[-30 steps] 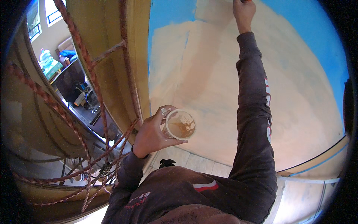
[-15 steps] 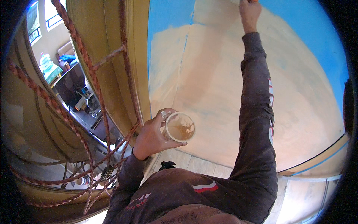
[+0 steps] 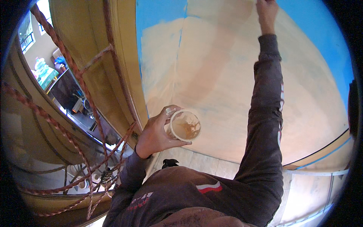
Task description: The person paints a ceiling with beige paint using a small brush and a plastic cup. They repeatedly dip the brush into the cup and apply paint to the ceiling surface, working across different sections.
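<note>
My left hand is closed around the side of a small whitish tub, its thumb and fingers on opposite sides. Inside the tub is beige, watery-looking paint, with smears on the inner wall. White paint marks one of my fingers. My right arm is stretched far up along a big curved panel, painted beige over blue. At the upper edge of the view my right hand is closed on a tool whose orange end showed a moment ago; now the picture's edge cuts most of it off.
Reddish braided ropes hang crossed and knotted on my left, in front of a brown-gold frame. Beyond an opening there, a table with a large clear bottle stands. Pale floor tiles lie below. A dark object shows beside my torso.
My right hand has shifted right along the panel's upper part, and the orange tool end has left view. The view has turned slightly; my left hand still holds the tub.
</note>
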A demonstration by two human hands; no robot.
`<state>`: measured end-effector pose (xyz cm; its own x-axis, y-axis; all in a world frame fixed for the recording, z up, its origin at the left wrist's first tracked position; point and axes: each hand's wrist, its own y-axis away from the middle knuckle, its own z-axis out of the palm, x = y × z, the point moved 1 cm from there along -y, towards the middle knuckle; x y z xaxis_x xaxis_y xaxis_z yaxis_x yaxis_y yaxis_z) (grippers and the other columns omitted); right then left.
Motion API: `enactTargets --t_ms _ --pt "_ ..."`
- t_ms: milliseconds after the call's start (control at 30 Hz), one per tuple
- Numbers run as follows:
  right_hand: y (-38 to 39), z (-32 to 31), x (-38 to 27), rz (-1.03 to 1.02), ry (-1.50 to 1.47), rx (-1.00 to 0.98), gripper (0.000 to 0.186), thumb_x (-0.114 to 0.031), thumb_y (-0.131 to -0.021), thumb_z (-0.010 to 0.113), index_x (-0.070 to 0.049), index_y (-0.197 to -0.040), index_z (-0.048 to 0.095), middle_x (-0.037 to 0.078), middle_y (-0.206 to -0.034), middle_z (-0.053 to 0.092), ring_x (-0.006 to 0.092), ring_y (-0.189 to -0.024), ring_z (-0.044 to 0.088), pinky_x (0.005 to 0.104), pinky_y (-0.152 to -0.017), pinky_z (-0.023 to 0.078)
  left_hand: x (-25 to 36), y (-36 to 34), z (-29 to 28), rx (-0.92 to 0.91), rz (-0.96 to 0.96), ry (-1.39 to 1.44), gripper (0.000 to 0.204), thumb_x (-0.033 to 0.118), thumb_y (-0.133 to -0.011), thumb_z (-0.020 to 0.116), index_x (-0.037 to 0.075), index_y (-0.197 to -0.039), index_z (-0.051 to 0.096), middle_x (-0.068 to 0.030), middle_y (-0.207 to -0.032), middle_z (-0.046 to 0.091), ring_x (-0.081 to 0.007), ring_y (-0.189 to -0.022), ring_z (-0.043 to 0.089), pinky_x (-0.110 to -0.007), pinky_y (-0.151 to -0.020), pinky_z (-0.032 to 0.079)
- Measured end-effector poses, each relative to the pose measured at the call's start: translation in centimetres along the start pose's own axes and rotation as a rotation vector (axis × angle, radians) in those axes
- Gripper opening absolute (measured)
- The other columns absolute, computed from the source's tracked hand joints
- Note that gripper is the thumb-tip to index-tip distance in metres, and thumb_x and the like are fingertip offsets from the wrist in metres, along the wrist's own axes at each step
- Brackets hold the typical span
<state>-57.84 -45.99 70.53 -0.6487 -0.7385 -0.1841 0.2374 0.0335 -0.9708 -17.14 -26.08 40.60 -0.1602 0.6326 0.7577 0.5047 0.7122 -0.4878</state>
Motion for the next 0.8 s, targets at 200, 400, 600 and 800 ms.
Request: enactTargets --t_ms 200,400,600,800 --pt "9.7 0.6 -4.7 0.049 -0.039 -0.050 0.030 -0.025 -0.102 0.066 0.001 -0.095 0.078 0.004 -0.081 0.075 0.0055 -0.058 0.049 0.0258 -0.054 0.041 -1.3 0.1 0.3 0.040 0.025 -0.037 0.091 0.026 -0.063 0.100 0.001 -0.135 0.050 -0.0171 -0.126 0.067 -0.0270 -0.121 0.067 -0.040 -0.102 0.056" --pt "18.8 8.6 -6.8 0.043 -0.006 -0.158 0.021 -0.021 -0.099 0.071 -0.001 -0.101 0.079 0.007 -0.088 0.079 0.0094 -0.080 0.070 0.0245 -0.076 0.053 -2.7 0.5 0.2 -0.004 0.026 0.032 0.096 0.026 -0.060 0.101 0.002 -0.137 0.049 -0.0175 -0.130 0.065 -0.0276 -0.123 0.066 -0.042 -0.105 0.055" --pt "20.1 8.8 -5.6 0.078 0.106 -0.100 0.021 -0.022 -0.096 0.075 -0.003 -0.102 0.079 0.008 -0.081 0.076 0.0057 -0.074 0.068 0.0224 -0.067 0.053 -2.3 0.3 0.1 0.013 -0.015 -0.021 0.099 0.025 -0.058 0.102 0.002 -0.137 0.049 -0.0174 -0.132 0.064 -0.0277 -0.124 0.065 -0.043 -0.106 0.053" --pt "20.6 4.7 -5.7 0.018 0.114 0.089 0.015 -0.019 -0.095 0.074 -0.006 -0.100 0.080 0.008 -0.083 0.077 0.0110 -0.068 0.069 0.0261 -0.062 0.053 -1.9 0.2 -0.3 0.029 -0.017 -0.018 0.095 0.028 -0.063 0.100 0.000 -0.137 0.048 -0.0191 -0.131 0.064 -0.0285 -0.124 0.065 -0.041 -0.106 0.054"
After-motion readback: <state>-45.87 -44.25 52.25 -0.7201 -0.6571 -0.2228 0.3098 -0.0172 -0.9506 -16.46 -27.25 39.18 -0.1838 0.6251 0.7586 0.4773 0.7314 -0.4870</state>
